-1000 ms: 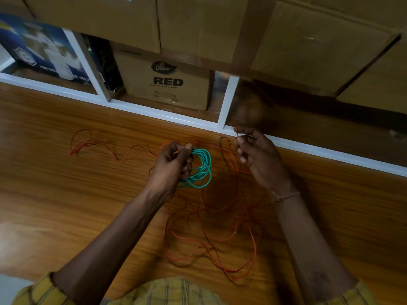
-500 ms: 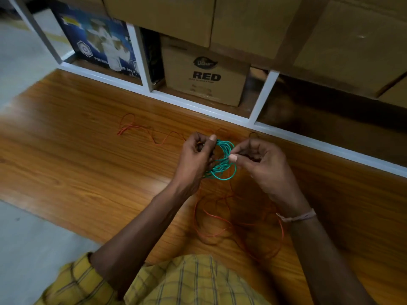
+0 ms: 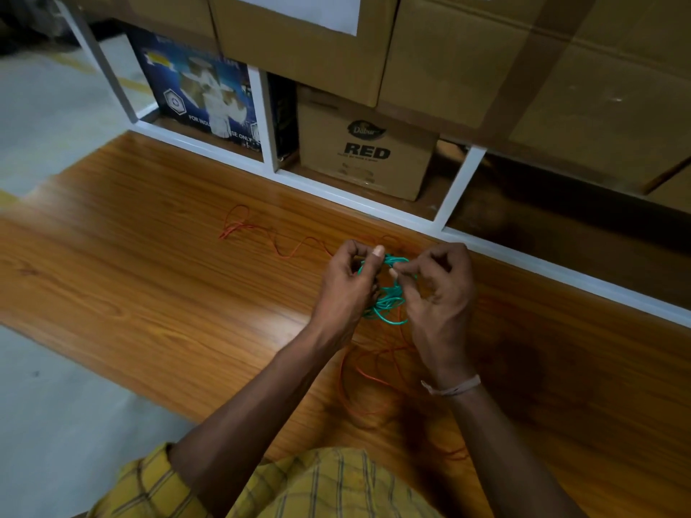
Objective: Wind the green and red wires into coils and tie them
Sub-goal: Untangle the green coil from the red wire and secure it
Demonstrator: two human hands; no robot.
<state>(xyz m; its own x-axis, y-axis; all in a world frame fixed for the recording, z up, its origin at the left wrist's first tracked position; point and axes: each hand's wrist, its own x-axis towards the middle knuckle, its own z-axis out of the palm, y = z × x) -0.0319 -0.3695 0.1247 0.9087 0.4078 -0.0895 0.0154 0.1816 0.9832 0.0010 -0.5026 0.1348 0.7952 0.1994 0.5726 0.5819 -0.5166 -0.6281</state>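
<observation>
A small coil of green wire hangs between my two hands above the wooden board. My left hand grips the coil's left side, thumb up over its top. My right hand pinches the green wire at the coil's upper right with thumb and forefinger. The red wire lies loose on the board, one end trailing left, the rest in tangled loops under my wrists.
A white shelf frame borders the board's far edge. Behind it stand a cardboard box marked RED and a blue printed box; larger cardboard boxes sit above. Grey floor lies to the left.
My right hand came in from the right and took hold of the green coil next to my left hand. The view swung left, bringing the floor and blue box further in.
</observation>
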